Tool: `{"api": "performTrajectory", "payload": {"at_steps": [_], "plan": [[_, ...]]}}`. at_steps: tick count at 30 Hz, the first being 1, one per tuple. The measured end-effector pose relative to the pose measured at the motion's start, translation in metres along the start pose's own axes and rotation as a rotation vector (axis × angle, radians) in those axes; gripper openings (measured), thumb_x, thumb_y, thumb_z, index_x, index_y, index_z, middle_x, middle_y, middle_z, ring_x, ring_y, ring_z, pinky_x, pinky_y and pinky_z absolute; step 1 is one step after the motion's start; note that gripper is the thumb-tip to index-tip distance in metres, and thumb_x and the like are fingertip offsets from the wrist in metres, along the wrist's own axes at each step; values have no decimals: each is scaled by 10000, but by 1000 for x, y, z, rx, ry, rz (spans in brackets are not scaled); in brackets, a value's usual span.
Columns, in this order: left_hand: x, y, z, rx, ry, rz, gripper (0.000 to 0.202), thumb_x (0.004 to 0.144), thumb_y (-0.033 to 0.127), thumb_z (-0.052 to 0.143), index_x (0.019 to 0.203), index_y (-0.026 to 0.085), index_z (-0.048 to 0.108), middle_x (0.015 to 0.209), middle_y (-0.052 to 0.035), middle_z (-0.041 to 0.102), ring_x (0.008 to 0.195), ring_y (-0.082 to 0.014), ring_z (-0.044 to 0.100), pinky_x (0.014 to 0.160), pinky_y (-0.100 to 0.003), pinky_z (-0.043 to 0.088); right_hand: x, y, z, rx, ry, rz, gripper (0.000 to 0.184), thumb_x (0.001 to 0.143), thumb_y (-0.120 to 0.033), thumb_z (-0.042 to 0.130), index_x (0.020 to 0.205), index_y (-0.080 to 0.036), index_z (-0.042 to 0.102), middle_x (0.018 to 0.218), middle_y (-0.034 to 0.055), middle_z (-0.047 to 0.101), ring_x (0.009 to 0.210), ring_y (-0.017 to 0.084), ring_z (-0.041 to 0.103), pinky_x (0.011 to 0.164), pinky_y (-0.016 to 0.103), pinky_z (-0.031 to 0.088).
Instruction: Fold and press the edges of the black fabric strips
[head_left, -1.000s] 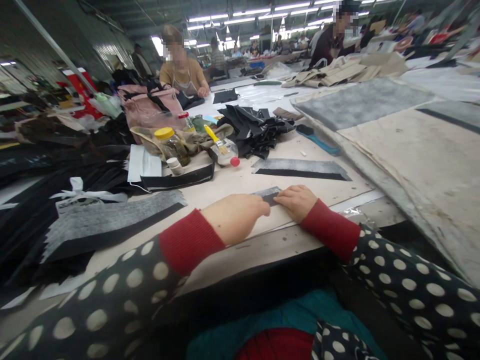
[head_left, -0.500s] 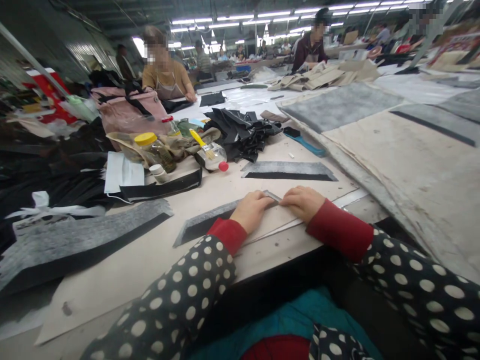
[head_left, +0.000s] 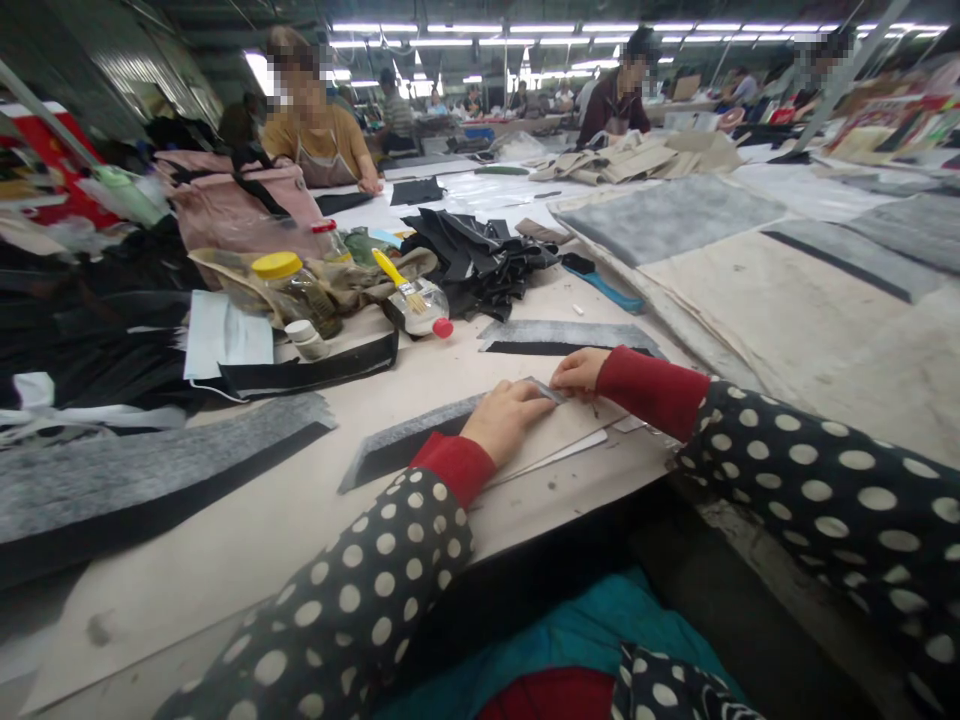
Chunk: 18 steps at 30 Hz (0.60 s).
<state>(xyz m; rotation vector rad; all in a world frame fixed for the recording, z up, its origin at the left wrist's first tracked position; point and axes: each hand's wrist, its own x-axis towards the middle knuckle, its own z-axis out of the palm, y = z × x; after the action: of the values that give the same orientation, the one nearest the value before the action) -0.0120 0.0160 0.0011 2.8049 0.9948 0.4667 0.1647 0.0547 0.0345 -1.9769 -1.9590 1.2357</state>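
Observation:
A narrow grey-and-black fabric strip [head_left: 416, 445] lies on the pale board in front of me. Across its right part rests my left hand [head_left: 508, 418], palm down, with its fingers stretched toward the strip's end and nothing gripped. My right hand [head_left: 579, 372] is closed in a pinch at the far right end of the strip, where a grey folded edge shows between the two hands. The pinching fingertips partly hide that edge. Just beyond my right hand lies a second grey-and-black strip [head_left: 517, 334], flat on the board.
A larger grey-and-black piece [head_left: 247, 440] lies to the left. Behind are a yellow-lidded jar [head_left: 289, 290], a yellow-handled brush [head_left: 397, 275] on a bottle, and crumpled black pieces [head_left: 480, 260]. Layered sheets [head_left: 780, 290] cover the right side. Two co-workers stand across the table.
My right hand has moved slightly away from me along the strip's end, its fingers drawn into a tighter pinch. My left hand stays on the strip. The view has shifted a little.

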Motion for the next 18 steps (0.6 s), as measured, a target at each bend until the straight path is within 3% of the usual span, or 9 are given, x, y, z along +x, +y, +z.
{"api": "performTrajectory", "payload": {"at_steps": [13, 18], "plan": [[0, -1, 2, -19, 11, -6, 308, 865, 213, 342, 1088, 271, 545, 1122, -5, 515, 892, -160, 429, 838, -306, 381, -1, 2, -4, -15, -72, -82, 152, 718, -197, 521, 814, -144, 625, 509, -25, 538, 431, 63, 459, 421, 169, 392], [-1, -2, 3, -38, 31, -9, 296, 865, 231, 350, 1079, 274, 550, 1115, -5, 515, 883, -155, 432, 833, -297, 381, -7, 9, 6, -137, 145, -175, 121, 659, -199, 571, 749, -144, 631, 607, -10, 598, 544, 86, 518, 539, 190, 425]]}}
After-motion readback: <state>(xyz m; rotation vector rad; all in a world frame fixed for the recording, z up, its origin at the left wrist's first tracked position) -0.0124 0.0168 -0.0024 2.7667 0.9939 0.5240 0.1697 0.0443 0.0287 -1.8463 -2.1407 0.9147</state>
